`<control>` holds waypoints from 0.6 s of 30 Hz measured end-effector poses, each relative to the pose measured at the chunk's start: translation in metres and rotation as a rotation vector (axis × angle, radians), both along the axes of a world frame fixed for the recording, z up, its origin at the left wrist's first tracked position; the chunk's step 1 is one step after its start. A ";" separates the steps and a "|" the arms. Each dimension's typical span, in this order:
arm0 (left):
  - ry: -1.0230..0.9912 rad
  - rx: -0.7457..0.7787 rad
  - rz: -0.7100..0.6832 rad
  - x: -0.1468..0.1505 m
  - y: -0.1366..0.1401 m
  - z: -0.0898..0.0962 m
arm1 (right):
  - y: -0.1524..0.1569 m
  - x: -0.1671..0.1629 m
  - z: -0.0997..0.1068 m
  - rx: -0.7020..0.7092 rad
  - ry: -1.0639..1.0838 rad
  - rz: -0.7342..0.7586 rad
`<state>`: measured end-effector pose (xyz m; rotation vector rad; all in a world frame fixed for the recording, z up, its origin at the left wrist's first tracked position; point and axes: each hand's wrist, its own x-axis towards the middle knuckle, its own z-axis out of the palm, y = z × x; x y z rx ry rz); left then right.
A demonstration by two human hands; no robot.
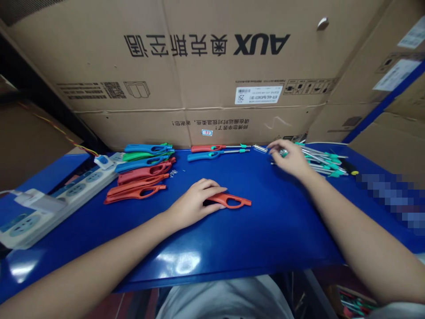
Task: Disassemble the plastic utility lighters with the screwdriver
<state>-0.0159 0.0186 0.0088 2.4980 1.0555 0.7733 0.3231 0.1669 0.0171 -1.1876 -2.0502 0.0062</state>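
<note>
My left hand grips an orange-red lighter handle by its rear part, just above the blue table. The handle's looped trigger opening and narrow tip stick out to the right, and its back end is hidden in my palm. At the back right, my right hand is over the left end of a pile of metal tubes with green parts. Its thumb and index finger are parted, with a bit of metal visible between them. Beside its fingertips lies a short silvery piece.
Several blue, green and red handles lie stacked at the left, near tiny metal pins. Two lighters with tubes, one red and one blue, lie at the back. A power strip runs along the left. Cardboard walls the back.
</note>
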 end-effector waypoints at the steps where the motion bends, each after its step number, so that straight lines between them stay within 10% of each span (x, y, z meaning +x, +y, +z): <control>1: 0.024 -0.013 0.002 0.000 0.001 0.001 | -0.006 -0.015 -0.003 -0.023 -0.055 0.052; 18: 0.442 -0.220 0.251 -0.076 -0.003 0.085 | 0.012 -0.121 -0.011 -0.294 -0.287 0.185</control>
